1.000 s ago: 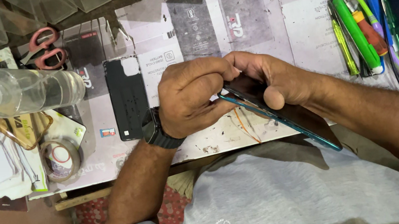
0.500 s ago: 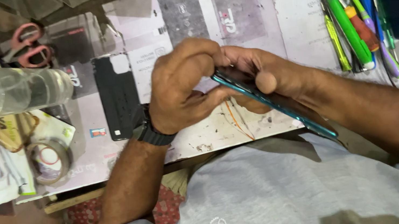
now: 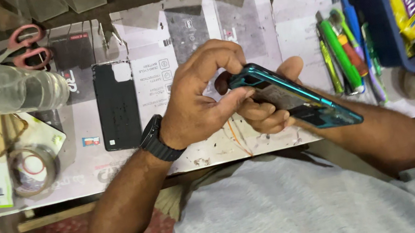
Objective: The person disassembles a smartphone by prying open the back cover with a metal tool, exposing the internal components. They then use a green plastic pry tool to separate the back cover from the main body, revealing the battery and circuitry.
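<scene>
A teal smartphone (image 3: 301,99) is held tilted above the workbench, one edge turned up. My right hand (image 3: 267,101) cradles it from below, fingers wrapped around its underside. My left hand (image 3: 199,101), with a black watch (image 3: 157,139) on the wrist, arches over the phone's top end, thumb and fingertips pinching the upper corner. Whether a tool is between the fingers cannot be made out. A black phone back cover (image 3: 117,104) lies flat on the bench just left of my left wrist.
A clear plastic bottle (image 3: 4,92) lies at the left, with pink-handled scissors (image 3: 24,46) behind it and a tape roll (image 3: 31,167) in front. Green and blue tools (image 3: 342,56) lie right of the hands. A blue tray (image 3: 370,8) holds a yellow tube.
The phone has swung up from a flatter, lower angle, and both hands have risen slightly. My left fingers have shifted onto its top corner. The camera has drifted a little.
</scene>
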